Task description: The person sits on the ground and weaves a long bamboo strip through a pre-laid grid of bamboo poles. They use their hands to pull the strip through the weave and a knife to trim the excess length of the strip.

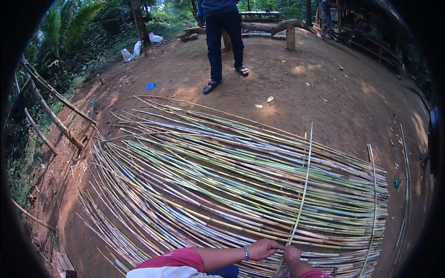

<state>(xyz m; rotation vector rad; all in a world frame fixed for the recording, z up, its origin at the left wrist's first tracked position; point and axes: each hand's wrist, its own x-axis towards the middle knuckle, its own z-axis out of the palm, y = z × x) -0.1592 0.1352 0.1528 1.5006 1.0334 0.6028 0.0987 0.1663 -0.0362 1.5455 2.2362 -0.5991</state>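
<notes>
Many slender bamboo canes (199,180), green, yellow and brown, lie side by side on the ground in a wide mat. A thin green cross cane (303,190) runs over them, down toward my hands. My left hand (264,249), with a beaded bracelet at its wrist, reaches in from the left with fingertips pinched together. Close beside it, my right hand (292,254) is closed near the cross cane's lower end. What either hand grips is too small or hidden to make out. Another cross cane (374,199) lies over the right ends.
A person (222,37) in dark trousers and sandals stands beyond the canes. Wooden posts (51,106) lean at the left. A log bench (273,28) and white sacks (132,51) are at the back. Loose thin canes (406,185) lie at the far right.
</notes>
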